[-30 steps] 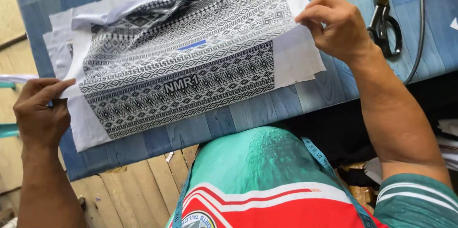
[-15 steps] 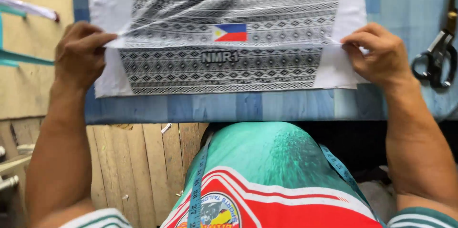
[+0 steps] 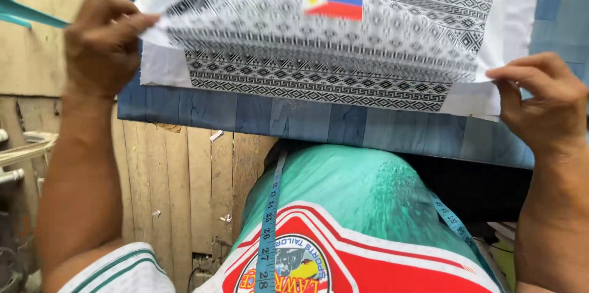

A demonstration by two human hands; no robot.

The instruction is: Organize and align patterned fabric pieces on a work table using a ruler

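Fabric stretched between left fingers, right fingers

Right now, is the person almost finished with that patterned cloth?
Not nearly, it seems. Done: the black-and-white patterned fabric panel is spread on the blue table, already printed with its flag patch. In hand: the left hand and right hand pinch its side edges, lifting a blurred top layer. Left: no stitching or cutting shows.
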